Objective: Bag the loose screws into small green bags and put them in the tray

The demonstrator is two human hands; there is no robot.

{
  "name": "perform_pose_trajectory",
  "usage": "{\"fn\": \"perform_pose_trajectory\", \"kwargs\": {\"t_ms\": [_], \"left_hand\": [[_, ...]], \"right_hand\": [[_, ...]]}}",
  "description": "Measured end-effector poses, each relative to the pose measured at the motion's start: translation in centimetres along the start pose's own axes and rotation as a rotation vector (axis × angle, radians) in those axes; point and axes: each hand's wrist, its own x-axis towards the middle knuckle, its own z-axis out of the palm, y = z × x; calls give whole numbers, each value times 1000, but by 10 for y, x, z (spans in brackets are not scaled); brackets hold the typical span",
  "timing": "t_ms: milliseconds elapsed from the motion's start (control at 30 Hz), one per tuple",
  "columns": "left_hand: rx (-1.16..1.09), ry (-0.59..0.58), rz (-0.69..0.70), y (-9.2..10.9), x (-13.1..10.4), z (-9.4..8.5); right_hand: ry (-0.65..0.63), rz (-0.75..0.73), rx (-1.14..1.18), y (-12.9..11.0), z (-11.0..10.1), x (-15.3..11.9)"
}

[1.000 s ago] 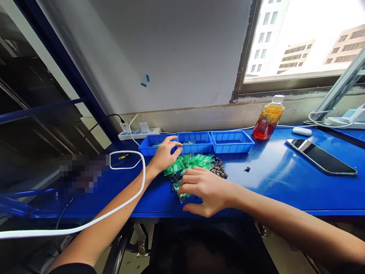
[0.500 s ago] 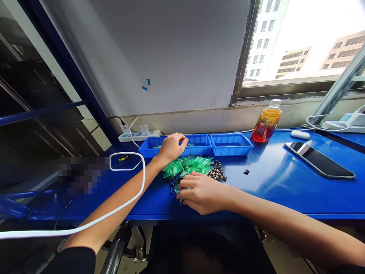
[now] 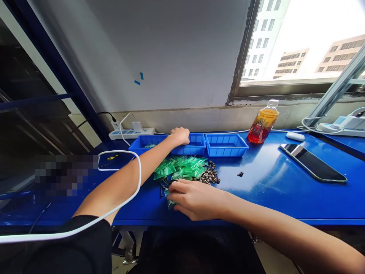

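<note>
My left hand (image 3: 180, 136) reaches over the left blue bin (image 3: 196, 145), its fingers curled down and closed; the tips are hidden, and so is anything in them. Small clear bags (image 3: 149, 145) lie inside that bin. On the near side, my right hand (image 3: 189, 198) is closed on a small greenish plastic bag (image 3: 170, 203), partly covered by the fingers. Between the hands spreads a heap of green plastic bags (image 3: 189, 165). A pile of dark metal screws (image 3: 210, 174) touches its right side, and several longer screws (image 3: 163, 184) lie at its left.
A second blue bin (image 3: 226, 148) stands right of the first. Farther right are a drink bottle (image 3: 262, 123), a phone (image 3: 313, 163), a white case (image 3: 295, 136) and a few loose screws (image 3: 240, 174). A white cable (image 3: 137, 190) loops across my left arm. A power strip (image 3: 131, 133) lies behind.
My left hand has stretched farther forward over the left bin, its fingers turning down out of sight. My right hand stays at the small bag. The whole view has shifted slightly.
</note>
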Motion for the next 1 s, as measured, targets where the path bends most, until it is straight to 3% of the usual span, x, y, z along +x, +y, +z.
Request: {"fn": "perform_pose_trajectory", "kwargs": {"t_ms": [100,200,300,367,467,567,733,833,1000], "left_hand": [[31,101,-61,-15,-18,-18],[9,454,-130,-42,-42,-29],[-5,571,-163,-73,-64,-21],[-29,657,-84,-85,-74,-8],[-130,673,94,-87,-81,11],[-293,693,226,-69,-89,17],[-666,491,399,-30,-114,21],[-652,400,450,-19,-121,26],[-650,410,416,-23,-117,28]], "right_hand": [[-2,4,-24,1,2,0],[11,16,-23,2,3,0],[44,20,10,3,5,0],[99,31,59,4,6,0],[253,90,189,6,8,0],[537,252,394,12,7,1],[944,519,717,28,2,0],[1041,621,783,37,1,-1],[986,666,835,42,1,-1]]}}
